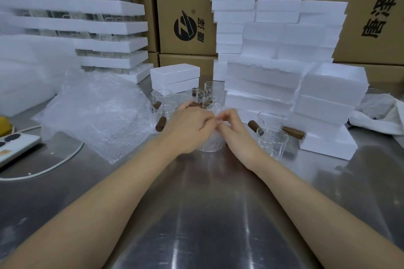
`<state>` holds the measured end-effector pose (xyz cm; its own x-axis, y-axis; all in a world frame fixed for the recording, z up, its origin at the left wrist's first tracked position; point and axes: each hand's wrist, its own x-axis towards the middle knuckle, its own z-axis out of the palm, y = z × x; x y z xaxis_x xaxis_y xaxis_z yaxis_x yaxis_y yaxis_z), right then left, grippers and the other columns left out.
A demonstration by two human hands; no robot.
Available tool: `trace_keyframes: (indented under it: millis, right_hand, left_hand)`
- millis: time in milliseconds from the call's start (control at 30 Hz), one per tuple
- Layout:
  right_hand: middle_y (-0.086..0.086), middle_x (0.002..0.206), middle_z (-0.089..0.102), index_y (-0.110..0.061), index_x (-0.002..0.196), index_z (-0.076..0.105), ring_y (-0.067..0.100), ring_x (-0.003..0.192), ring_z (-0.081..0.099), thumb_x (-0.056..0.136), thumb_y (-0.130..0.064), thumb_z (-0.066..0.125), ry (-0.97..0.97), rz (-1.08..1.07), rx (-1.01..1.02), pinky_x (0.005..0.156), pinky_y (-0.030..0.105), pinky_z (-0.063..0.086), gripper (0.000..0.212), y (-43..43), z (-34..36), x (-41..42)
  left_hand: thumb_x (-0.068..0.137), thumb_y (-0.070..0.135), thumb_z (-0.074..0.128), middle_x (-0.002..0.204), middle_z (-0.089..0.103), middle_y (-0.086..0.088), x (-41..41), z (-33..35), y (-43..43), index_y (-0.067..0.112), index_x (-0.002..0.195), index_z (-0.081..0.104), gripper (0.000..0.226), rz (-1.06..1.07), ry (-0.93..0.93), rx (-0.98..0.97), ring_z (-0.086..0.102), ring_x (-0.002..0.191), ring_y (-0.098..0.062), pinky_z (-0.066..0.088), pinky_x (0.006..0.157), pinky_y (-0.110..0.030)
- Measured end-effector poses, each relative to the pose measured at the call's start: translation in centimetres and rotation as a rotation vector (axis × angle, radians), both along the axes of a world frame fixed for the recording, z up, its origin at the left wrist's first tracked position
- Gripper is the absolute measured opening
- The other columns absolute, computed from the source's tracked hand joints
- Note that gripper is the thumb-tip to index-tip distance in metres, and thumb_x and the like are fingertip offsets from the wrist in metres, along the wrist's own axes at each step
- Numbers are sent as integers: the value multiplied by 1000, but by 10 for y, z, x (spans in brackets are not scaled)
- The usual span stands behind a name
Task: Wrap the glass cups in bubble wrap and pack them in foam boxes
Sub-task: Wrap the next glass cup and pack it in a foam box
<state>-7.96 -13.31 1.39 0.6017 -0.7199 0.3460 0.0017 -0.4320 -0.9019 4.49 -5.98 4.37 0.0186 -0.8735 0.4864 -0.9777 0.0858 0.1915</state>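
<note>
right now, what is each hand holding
Left hand: gripping the bubble-wrapped cup.
Right hand: pinching the same cup's wrap at the top.

Steel table [207, 214]: spans the foreground. Printed cardboard cartons [185, 6]: stacked at 12 o'clock. White phone [15, 144]: 9 o'clock, camera side up, white cable [54, 164] curving beside it. Crumpled white cloth [380, 116]: 3 o'clock.
</note>
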Motion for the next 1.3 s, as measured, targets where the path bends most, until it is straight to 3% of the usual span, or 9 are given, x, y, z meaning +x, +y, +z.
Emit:
trace_keyframes:
  millis: [133, 200, 333, 500, 633, 767, 867, 1100, 1300]
  right_hand:
    - [-9, 101, 60, -16, 110, 56, 3, 93, 54, 95, -7, 49, -43, -46, 32, 76, 6, 40, 18, -2, 3, 0]
    - [-9, 93, 63, -11, 102, 62, 3, 87, 55, 95, -7, 48, -8, -71, -15, 72, 3, 39, 16, -3, 3, 0]
    - [-5, 99, 61, -9, 98, 63, 2, 86, 55, 94, -5, 49, -17, -113, -38, 78, 11, 41, 15, -7, 2, -1]
    - [-8, 97, 53, -13, 86, 61, 2, 87, 51, 94, -4, 45, 63, -122, -144, 74, 1, 34, 20, -4, 3, 2]
    - [-6, 86, 57, -21, 94, 48, 10, 73, 53, 98, -18, 48, 21, -151, -63, 65, 21, 42, 5, -4, -3, 3]
    - [0, 104, 60, -22, 109, 47, 3, 80, 55, 98, -17, 46, 0, -145, 9, 59, 6, 41, 12, -5, -3, 4]
    - [2, 105, 61, -22, 108, 52, 1, 80, 55, 99, -15, 44, 4, -138, 19, 58, 3, 39, 14, -4, -3, 4]
    - [-11, 89, 60, -29, 96, 53, -7, 67, 56, 98, -12, 44, -35, -129, 38, 55, 10, 43, 19, -3, -2, 4]
    - [-4, 92, 60, -22, 99, 55, 6, 79, 57, 96, -14, 47, -20, -153, 47, 64, 17, 44, 11, -5, -2, 4]
  left_hand:
    - [100, 23, 24, 67, 53, 7, -7, -1, -2, 21, 70, 58, 46, 1, -145, 98, 55, 76, -11, -6, 119, -38]
    - [100, 23, 24, 59, 46, 8, -9, -3, -3, 26, 57, 45, 48, -31, -109, 97, 46, 65, -3, -3, 120, -37]
    - [99, 31, 38, 93, 51, -5, 2, -15, -5, 9, 86, 62, 35, -89, -108, -42, 44, 92, -22, 31, 97, -41]
    - [81, 50, 67, 108, 46, -6, 16, -21, -9, 7, 105, 50, 52, -151, -43, -41, 39, 101, -20, 35, 90, -31]
    - [82, 47, 65, 102, 57, 2, 10, -17, -12, 12, 109, 59, 45, -111, -32, -28, 40, 102, -16, 30, 86, -24]
    - [88, 48, 53, 94, 65, 0, 5, -17, -15, 17, 113, 63, 41, -55, -253, 53, 56, 97, -19, 31, 102, -32]
    - [87, 46, 46, 94, 72, 2, 2, -14, -16, 21, 119, 62, 43, -10, -338, 46, 63, 97, -12, 9, 117, -29]
    - [88, 45, 58, 103, 58, -2, 5, -21, -11, 12, 107, 67, 39, -79, -276, -112, 50, 99, -21, 26, 97, -26]
    - [88, 44, 50, 101, 66, 2, -6, -15, -11, 16, 112, 61, 38, 11, -228, -78, 61, 95, -13, 5, 117, -25]
